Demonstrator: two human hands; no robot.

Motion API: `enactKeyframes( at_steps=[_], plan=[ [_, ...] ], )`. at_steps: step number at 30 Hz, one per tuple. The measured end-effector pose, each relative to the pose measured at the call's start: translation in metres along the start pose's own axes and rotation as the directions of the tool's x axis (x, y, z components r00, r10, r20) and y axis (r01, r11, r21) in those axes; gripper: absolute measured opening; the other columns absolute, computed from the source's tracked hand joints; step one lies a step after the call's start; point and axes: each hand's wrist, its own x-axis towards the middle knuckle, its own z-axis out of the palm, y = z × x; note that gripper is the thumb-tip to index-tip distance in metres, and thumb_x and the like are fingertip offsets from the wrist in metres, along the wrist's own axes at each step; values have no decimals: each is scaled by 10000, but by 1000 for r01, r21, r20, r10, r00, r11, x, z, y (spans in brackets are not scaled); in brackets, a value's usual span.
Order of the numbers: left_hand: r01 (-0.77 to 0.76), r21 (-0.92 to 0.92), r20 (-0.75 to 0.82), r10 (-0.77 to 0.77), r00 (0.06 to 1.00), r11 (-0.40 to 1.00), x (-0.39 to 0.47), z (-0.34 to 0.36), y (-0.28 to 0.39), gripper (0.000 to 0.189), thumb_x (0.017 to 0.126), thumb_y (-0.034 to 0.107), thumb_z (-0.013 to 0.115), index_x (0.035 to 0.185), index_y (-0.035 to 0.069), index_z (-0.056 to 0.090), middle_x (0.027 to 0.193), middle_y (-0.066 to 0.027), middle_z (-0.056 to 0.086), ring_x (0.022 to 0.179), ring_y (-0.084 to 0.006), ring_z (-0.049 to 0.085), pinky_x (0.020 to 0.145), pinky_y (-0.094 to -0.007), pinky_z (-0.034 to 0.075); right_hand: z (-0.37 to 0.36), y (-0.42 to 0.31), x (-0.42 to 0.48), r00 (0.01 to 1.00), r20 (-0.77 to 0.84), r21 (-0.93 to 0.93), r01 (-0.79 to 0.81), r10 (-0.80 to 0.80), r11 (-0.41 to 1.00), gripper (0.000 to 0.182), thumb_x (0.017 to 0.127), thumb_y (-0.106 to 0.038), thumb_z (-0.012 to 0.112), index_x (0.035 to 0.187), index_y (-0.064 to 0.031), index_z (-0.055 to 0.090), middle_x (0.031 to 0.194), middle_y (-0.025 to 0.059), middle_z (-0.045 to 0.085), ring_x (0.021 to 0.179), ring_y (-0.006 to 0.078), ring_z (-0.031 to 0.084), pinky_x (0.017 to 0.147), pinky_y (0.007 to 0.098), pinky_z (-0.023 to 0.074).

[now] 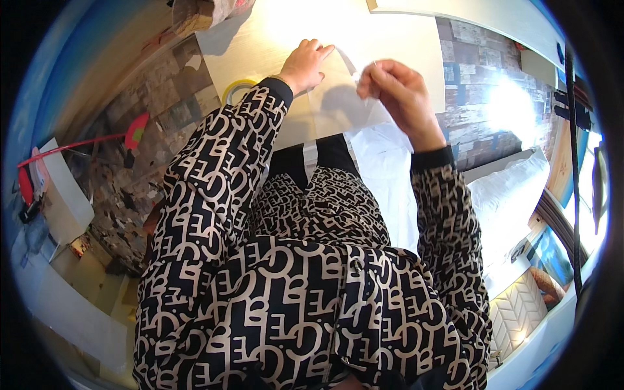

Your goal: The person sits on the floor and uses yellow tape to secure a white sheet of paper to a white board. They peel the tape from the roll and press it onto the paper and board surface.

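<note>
My left hand point(306, 66) rests on a pale, translucent sheet point(336, 105) lying over the light table point(414, 46), its fingers spread near the sheet's far edge. Just right of it, my right hand point(392, 85) is raised with thumb and forefinger pinched together. Something small, whitish and thin shows at those fingertips; blur hides what it is. A roll of tape point(239, 90) with a yellow rim lies beside my left wrist, partly covered by the sleeve. The near part of the sheet reaches the table's front edge above my lap.
A bag-like container point(195, 17) stands at the table's far left corner. White sheeting point(382, 180) hangs beside my lap on the right, and a box lined with white plastic point(509, 190) is farther right. A red-handled tool point(92, 140) is at the left above the patterned floor.
</note>
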Motion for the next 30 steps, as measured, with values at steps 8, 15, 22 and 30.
enactKeyframes(
  at_steps=[8, 15, 22, 30],
  plan=[
    [39, -93, 68, -33, 997, 995, 0, -5, -2, 682, 702, 164, 717, 1350, 80, 522, 1194, -128, 510, 1167, -303, 454, 1018, -369, 413, -32, 15, 24, 996, 9, 76, 83, -84, 994, 171, 970, -101, 573, 1069, 30, 620, 952, 123, 677, 862, 192, 671, 821, 314, 544],
    [68, -69, 175, -55, 983, 995, 3, -11, 3, 807, 666, 295, 760, 1383, 60, 475, 1232, -159, 489, 1188, -322, 433, 1039, -379, 399, 1, -37, -40, 896, 278, -51, 373, -346, 926, 49, 853, 3, 666, 878, 40, 644, 829, 179, 660, 801, 282, 671, 711, 381, 556],
    [94, -13, 243, -88, 966, 995, 1, -23, 9, 855, 638, 351, 772, 1372, 37, 466, 1241, -180, 472, 1184, -339, 428, 1035, -391, 397, 24, -40, -57, 745, 157, -224, 666, -648, 712, 88, 845, -16, 684, 791, 38, 641, 879, 175, 669, 857, 346, 685, 777, 465, 562],
    [-16, 30, 174, 11, 985, 999, -1, -22, 3, 792, 654, 255, 734, 1367, 35, 467, 1229, -167, 493, 1169, -324, 455, 1019, -375, 420, 53, -18, -58, 598, 36, -244, 782, -800, 574, 60, 891, -31, 624, 836, -10, 637, 898, 140, 672, 899, 339, 683, 938, 529, 500]
  ],
)
